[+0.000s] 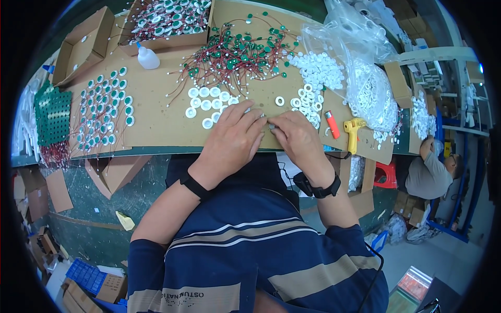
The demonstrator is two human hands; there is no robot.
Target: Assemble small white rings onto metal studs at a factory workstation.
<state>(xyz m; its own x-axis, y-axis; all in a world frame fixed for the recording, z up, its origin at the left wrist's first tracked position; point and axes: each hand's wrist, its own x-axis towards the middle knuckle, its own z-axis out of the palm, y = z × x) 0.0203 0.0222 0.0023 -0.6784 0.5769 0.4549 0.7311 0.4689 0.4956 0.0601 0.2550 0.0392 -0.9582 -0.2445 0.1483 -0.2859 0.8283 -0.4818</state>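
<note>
My left hand (235,136) is palm down at the table's near edge, its fingers bent and pressed together over the near-right end of a group of white round caps (191,112). Close beside it, my right hand (298,136) has its thumb and forefinger pinched. The fingertips of both hands almost meet around something small, mostly hidden, that I cannot make out. Beyond them lies a tangled heap of green discs with red wires (245,52). A lone white ring (279,101) and a cluster of white rings (303,103) lie past my right hand.
Rows of wired white-and-green discs (104,107) cover the left side, near a squeeze bottle (148,58) and a filled cardboard box (172,40). To the right are a red lighter (332,125), a yellow glue gun (353,134) and a clear bag (371,99). Another person (429,175) sits far right.
</note>
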